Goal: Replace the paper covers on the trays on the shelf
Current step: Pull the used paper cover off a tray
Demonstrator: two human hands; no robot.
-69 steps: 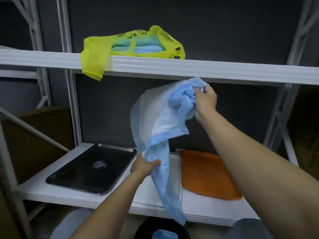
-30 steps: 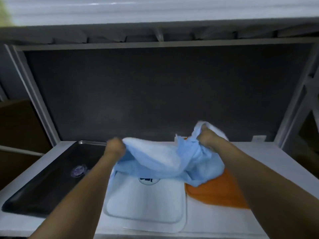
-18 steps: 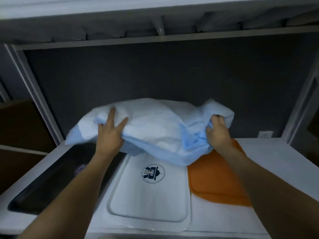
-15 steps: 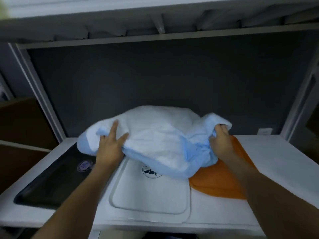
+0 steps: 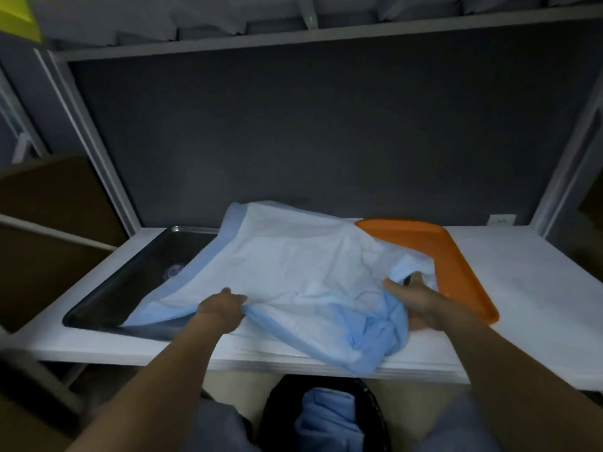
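Head view, looking down into a white shelf (image 5: pixel 509 288) with a dark back panel (image 5: pixel 326 125).

Paper cover (image 5: pixel 287 265): pale blue with a darker blue border, spread over the middle of the shelf. Its left edge overlaps the right side of the black metal tray (image 5: pixel 130 288); its right side lies over the left part of the orange tray (image 5: pixel 456 262). The near right portion is bunched into folds and hangs slightly over the shelf's front edge. The far part lies fairly flat, with creases.

Left hand (image 5: pixel 222 309): at the near edge of the cover, fingers curled closed and pinching the sheet's front hem, knuckles up.

Right hand (image 5: pixel 421 298): at the bunched right portion, thumb on top of the sheet and fingers tucked under the folds, gripping the material. It sits just above the near left corner of the orange tray.

Whatever lies under the middle of the cover is hidden.

Black metal tray: on the left of the shelf, a round mark on its floor partly visible beside the cover's edge. Orange tray: on the right, far and right rims exposed.

Below the shelf: a dark bin (image 5: pixel 326 415) holding crumpled blue material (image 5: pixel 326 415). Yellow item (image 5: pixel 16 14) at the top left corner, on the upper level.
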